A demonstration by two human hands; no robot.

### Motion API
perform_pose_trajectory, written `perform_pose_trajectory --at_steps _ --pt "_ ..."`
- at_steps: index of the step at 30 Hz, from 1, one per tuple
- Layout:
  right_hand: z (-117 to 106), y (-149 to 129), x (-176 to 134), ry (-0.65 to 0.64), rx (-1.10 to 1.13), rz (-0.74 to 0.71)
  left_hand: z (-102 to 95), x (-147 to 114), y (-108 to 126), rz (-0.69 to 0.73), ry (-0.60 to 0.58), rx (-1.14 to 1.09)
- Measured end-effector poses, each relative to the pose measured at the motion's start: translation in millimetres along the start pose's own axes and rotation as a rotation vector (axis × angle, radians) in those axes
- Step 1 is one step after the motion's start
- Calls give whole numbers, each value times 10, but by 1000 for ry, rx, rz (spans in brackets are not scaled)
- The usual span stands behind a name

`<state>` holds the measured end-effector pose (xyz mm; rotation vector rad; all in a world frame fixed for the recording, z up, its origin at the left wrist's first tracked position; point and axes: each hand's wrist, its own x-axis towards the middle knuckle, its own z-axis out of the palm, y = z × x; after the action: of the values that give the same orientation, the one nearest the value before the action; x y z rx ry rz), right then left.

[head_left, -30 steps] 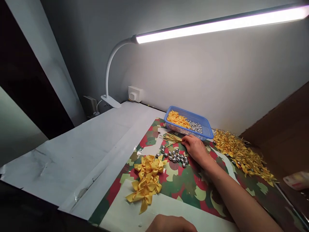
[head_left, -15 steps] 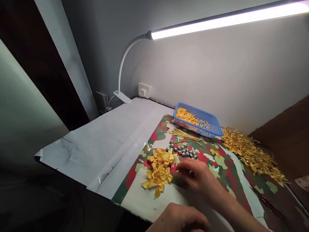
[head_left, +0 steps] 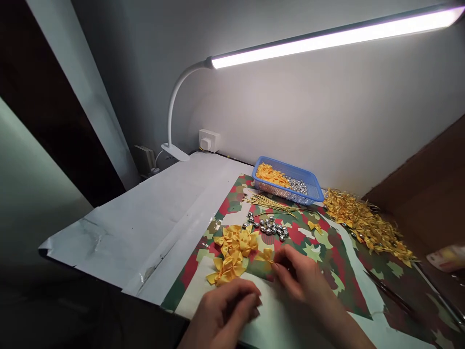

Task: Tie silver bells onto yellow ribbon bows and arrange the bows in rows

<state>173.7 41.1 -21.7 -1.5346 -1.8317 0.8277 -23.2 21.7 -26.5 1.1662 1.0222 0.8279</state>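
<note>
Between the thumb and index finger of my right hand [head_left: 301,276] is a yellow ribbon bow [head_left: 266,255], held just above the camouflage-patterned mat. My left hand [head_left: 227,310] is at the front edge of the table, its fingers curled together; whatever they may hold is hidden. Beyond the left hand lies a pile of yellow bows [head_left: 236,247]. Behind that pile, silver beads [head_left: 271,227] form a loose cluster. Gold twist ties [head_left: 271,202] lie farther back, and a single bow [head_left: 315,226] rests to their right.
A blue plastic basket [head_left: 319,192] by the wall contains bows and silver beads. Beside it spreads a heap of gold bow pieces [head_left: 363,223]. A dark, thin tool [head_left: 390,291] lies at right. A white clip lamp [head_left: 174,152] stands at the table's back left.
My right hand now has a yellow bow pinched at its fingertips. The left hand has come up and left, toward the bow pile. The view has shifted slightly.
</note>
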Motion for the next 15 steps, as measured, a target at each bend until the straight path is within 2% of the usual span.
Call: perform_pose_trajectory --at_steps 3,5,7,11,15 --pt "-78 -10 -207 14 255 101 32 78 100 -10 137 -111" --pt "-111 -56 -345 8 501 171 104 107 144 -23 141 -172" --pt "-135 -109 -456 5 637 204 186 110 186 -58 79 -250" --pt "-167 -163 -563 10 682 208 313 95 254 -221 -68 -483" --pt "-185 -130 -566 82 654 67 398 120 275 -404 -263 -578"
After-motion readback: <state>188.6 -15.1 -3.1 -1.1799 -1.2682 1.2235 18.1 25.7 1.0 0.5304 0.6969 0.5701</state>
